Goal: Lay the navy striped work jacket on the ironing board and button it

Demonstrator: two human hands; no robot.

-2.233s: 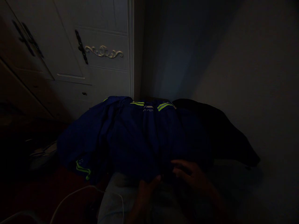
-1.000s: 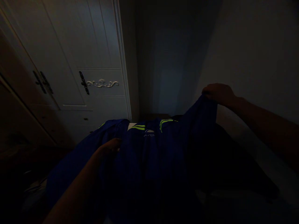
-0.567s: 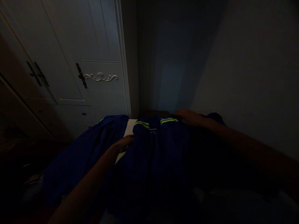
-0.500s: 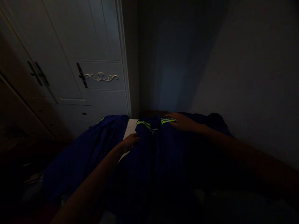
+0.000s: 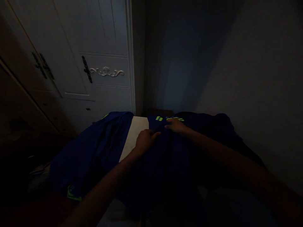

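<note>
From a camera worn on the person's head, we are looking forward and down at close range, with the left hand (image 5: 145, 141) and right hand (image 5: 177, 126) sitting just below mid-frame, while we are facing a pale cabinet (image 5: 71, 69) at upper left and a wall (image 5: 255, 78) at upper right.

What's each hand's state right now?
Left hand: closed, holding the dark blue, green-striped cloth garment.
Right hand: on that garment; grip can't be told.

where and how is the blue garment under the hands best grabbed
Probably pinch the blue garment by its far left corner, beside the green stripes, coming from the left over the white panel: the edge stands out plainly there, and the draped cloth looks soft enough to bunch.
</note>
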